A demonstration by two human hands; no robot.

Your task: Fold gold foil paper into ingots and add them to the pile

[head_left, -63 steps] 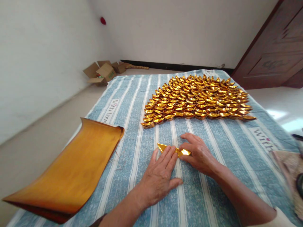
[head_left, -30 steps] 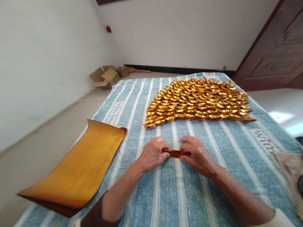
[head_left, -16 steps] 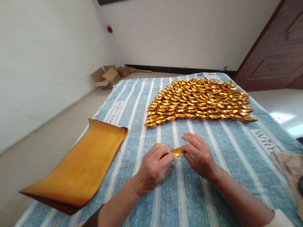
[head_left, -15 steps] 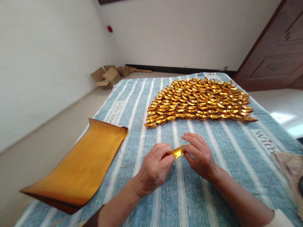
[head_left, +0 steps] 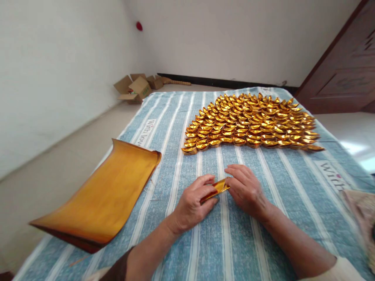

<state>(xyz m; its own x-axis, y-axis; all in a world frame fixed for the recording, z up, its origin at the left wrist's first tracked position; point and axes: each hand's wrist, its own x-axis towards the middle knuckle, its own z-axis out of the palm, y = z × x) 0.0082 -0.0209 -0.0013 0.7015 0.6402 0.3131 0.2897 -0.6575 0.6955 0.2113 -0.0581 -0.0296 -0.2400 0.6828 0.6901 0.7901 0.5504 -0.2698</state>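
Between my hands, just above or on the striped cloth, is a small folded strip of gold foil paper (head_left: pixel 220 186). My left hand (head_left: pixel 195 202) grips its left end, thumb below and fingers over the top. At the right end, my right hand (head_left: pixel 245 192) pinches the corner of the strip; its fingertips partly hide that end. Beyond my hands stand several rows of folded gold paper ingots (head_left: pixel 252 123), boat-shaped with pointed ends. Left of my left hand lies a stack of gold paper sheets (head_left: pixel 102 191), its edges curling up.
A blue and white striped cloth (head_left: pixel 164 230) covers the table. Open cardboard boxes (head_left: pixel 136 89) sit on the floor past its far left corner. A brown wooden door (head_left: pixel 336 74) is at the far right. A beige fabric item (head_left: pixel 359 210) lies at the right edge.
My left hand's fingers have loosened and shifted along the strip, so more of it shows. My right hand keeps its pinch. The camera view has shifted slightly.
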